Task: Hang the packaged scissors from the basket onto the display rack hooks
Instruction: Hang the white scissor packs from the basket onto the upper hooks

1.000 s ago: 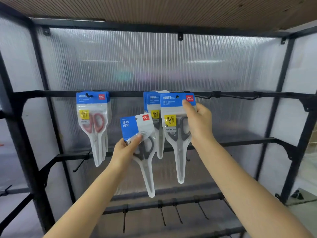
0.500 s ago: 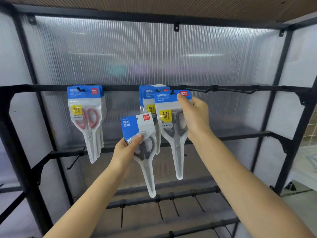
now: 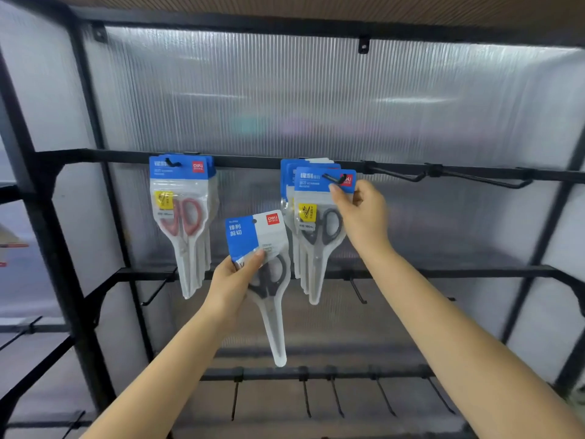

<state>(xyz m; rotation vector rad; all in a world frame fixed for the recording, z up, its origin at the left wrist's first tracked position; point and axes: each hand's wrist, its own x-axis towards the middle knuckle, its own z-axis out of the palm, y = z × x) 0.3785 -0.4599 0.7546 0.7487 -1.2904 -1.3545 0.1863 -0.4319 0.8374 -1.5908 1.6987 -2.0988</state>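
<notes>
The right hand [image 3: 364, 217] pinches the blue header of a grey-handled scissors pack [image 3: 319, 223], thumb in front and fingers behind the card's right edge. That pack hangs on a hook [image 3: 332, 178] of the top rail [image 3: 253, 160], the hook's tip poking out through the header just above the thumb. It is the front one of a small stack of like packs [image 3: 289, 185] on the same hook.

The left hand [image 3: 234, 280] grips a second pack [image 3: 262, 267] lower down, thumb pressed across the bottom of its blue-and-white header, fingers curled behind. This pack is tilted, its clear tip pointing down toward the lower rail [image 3: 316, 372], and it touches no hook. It sits between the two hung groups, just left of the grey-handled stack.

Further left, a stack of red-handled packs [image 3: 182, 217] hangs from another hook [image 3: 172, 162] on the top rail. To the right of the right hand, two bare hooks [image 3: 493, 182] stick out from the same rail. The middle rail [image 3: 474, 270] and lower rail carry more bare hooks. A ribbed translucent panel [image 3: 316, 99] backs the black rack.
</notes>
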